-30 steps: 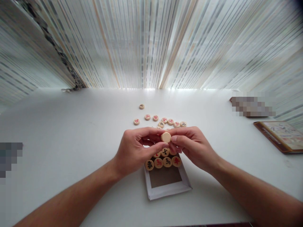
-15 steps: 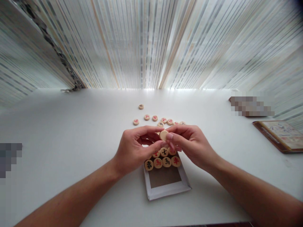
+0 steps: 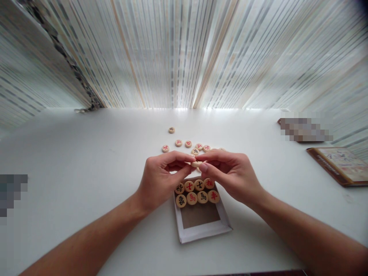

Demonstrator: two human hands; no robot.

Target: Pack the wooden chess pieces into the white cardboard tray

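A round wooden piece (image 3: 196, 164) is pinched between my left hand (image 3: 162, 177) and my right hand (image 3: 234, 174), tilted so that its edge shows. Both hands are over the far end of a shallow white box (image 3: 205, 229) with a brown bottom. In the box lie two rows of round wooden pieces with red or black characters, among them a red-marked one (image 3: 213, 196) at the right and a black-marked one (image 3: 181, 201) at the left. My hands hide part of the box's far edge.
Beyond my hands, several loose pieces (image 3: 178, 143) lie on the white table (image 3: 86, 165), one (image 3: 171, 130) farther back. A brown-edged flat box (image 3: 342, 165) lies at the right, near a blurred item (image 3: 304, 129). Striped curtains (image 3: 161, 53) hang behind.
The held piece has turned from showing its blank face to showing its edge. My left fingers have drawn back, so the left end of the box's far row shows more.
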